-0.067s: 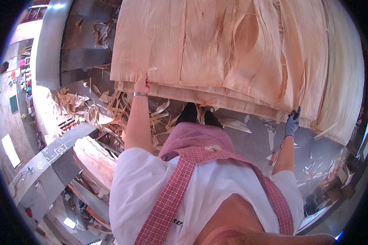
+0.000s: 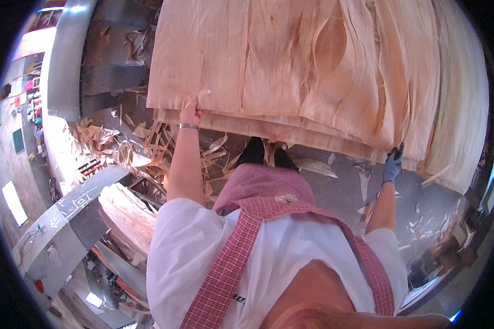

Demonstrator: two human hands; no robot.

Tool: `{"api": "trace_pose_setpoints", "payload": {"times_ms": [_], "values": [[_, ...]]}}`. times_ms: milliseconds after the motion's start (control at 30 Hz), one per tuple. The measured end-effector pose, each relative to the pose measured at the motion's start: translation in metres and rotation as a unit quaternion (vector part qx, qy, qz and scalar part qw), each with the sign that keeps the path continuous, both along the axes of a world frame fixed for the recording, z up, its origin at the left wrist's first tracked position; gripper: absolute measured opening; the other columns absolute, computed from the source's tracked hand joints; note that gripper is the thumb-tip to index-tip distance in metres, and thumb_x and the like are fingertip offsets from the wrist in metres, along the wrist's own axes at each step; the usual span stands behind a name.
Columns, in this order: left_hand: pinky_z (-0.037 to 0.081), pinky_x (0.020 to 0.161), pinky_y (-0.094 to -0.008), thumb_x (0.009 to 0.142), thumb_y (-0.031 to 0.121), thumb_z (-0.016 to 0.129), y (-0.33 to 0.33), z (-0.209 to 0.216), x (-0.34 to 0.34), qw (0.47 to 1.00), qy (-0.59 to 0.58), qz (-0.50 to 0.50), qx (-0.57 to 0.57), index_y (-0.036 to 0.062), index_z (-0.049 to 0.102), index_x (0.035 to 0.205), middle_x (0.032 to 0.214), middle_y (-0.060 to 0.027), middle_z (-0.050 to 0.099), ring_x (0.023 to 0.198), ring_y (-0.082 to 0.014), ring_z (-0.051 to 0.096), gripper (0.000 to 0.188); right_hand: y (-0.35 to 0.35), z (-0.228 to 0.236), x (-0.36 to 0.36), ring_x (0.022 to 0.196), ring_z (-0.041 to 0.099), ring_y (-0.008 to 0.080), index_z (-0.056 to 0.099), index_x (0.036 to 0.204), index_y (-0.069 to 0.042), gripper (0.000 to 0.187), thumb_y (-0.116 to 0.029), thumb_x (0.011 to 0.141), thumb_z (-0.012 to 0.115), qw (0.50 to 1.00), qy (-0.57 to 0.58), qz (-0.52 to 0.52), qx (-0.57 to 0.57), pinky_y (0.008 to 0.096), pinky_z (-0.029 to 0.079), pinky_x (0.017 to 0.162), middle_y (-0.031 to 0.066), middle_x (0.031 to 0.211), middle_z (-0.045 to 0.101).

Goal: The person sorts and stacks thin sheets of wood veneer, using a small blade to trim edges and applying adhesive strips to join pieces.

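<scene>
- From where I stand, the workshop's grey floor (image 2: 343,189) is strewn with torn wood scraps (image 2: 159,148) left of the worker.
- The broad, pale wood veneer (image 2: 280,60) lies layered in front of the worker, its near edge toward the apron (image 2: 266,186).
- 2 hands are on that edge: the bare left hand (image 2: 190,113) pinches it near the left corner, and the gloved right hand (image 2: 392,164) grips farther right (its fingertips are partly hidden).
- I'd judge each sheet light but floppy, brittle along the grain; the ripples and splits suggest easy tearing.
- Best held at 2 well-spaced, unsplit spots, thumbs flat.
</scene>
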State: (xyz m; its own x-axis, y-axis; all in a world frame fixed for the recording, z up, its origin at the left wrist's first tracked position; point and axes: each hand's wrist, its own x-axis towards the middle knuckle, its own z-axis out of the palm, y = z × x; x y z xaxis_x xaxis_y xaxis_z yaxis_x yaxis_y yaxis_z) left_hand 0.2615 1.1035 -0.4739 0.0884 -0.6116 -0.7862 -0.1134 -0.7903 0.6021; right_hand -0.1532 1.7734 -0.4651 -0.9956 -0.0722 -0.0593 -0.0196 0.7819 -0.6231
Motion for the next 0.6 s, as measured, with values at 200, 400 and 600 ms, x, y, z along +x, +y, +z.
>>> {"api": "trace_pose_setpoints", "payload": {"times_ms": [200,400,600], "values": [[0.034,0.038,-0.0203,0.089,0.04,0.065,0.023,0.028,-0.007,0.992,0.12,0.029,-0.011,0.0104,0.061,0.096,0.076,-0.0012,0.06,0.052,-0.0078,0.047,0.031,0.008,0.007,0.001,0.076,0.059,0.0187,0.039,0.145,-0.013,0.049,-0.026,0.099,0.049,0.99,-0.137,-0.029,0.011,0.0337,0.05,0.071,0.0124,0.11,0.064],[0.038,0.042,-0.0158,0.091,0.046,0.06,0.114,0.059,-0.058,0.981,0.194,-0.012,0.023,0.0107,0.059,0.113,0.095,-0.001,0.067,0.08,-0.0108,0.063,0.041,0.015,-0.013,-0.004,0.062,0.047,0.0067,0.042,0.143,-0.015,0.05,-0.029,0.097,0.055,0.996,-0.061,-0.037,-0.05,0.0241,0.04,0.052,-0.001,0.082,0.056],[0.036,0.038,-0.0181,0.093,0.036,0.061,0.184,0.049,-0.094,0.962,0.2,-0.144,0.119,0.0095,0.059,0.107,0.1,-0.0056,0.069,0.08,-0.0143,0.067,0.03,0.008,-0.006,-0.001,0.059,0.045,0.0068,0.042,0.143,-0.014,0.048,-0.029,0.098,0.054,0.997,-0.052,-0.026,-0.058,0.0236,0.04,0.051,-0.0013,0.079,0.056]]}}
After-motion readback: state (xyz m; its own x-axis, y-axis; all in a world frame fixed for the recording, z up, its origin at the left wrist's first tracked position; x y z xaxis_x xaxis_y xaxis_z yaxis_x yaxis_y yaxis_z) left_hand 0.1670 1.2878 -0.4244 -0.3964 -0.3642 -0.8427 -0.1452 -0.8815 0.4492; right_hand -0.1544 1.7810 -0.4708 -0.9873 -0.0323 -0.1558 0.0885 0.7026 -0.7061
